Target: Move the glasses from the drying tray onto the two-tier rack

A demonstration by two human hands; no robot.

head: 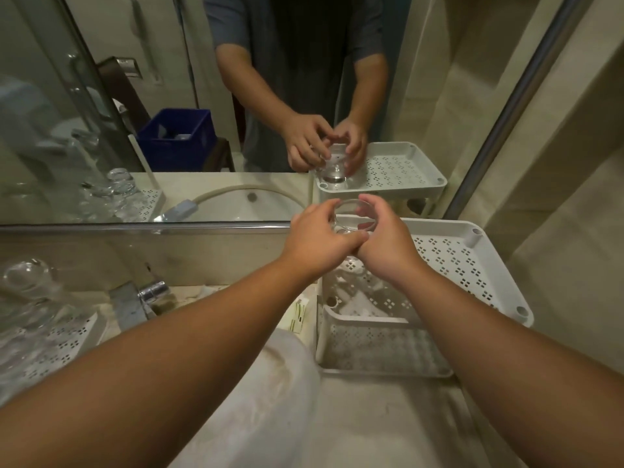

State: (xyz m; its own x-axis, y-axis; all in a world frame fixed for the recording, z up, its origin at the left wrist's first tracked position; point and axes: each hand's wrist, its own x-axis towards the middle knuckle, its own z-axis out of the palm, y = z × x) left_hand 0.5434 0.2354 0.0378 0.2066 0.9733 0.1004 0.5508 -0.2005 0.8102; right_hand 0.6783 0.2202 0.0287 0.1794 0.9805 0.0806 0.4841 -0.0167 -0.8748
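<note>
The mirror point(169, 96) fills the upper half and repeats the scene; its reflection shows the held glass from the front. The sink basin point(263, 383) is largely covered by the left forearm. The two-tier rack point(472, 265) stands at right; its lower tier is partly hidden under the upper one and behind the right arm. The drying tray point(57, 339) is cut off by the left edge, and the blurred glasses on it point(27, 285) cannot be counted. One glass point(355, 219) sits over the rack's upper tier, far left corner, upright; whether its base touches the tier cannot be told. The left hand point(317, 241) and right hand point(388, 238) both curl round it, thumbs touching below the rim.
</note>
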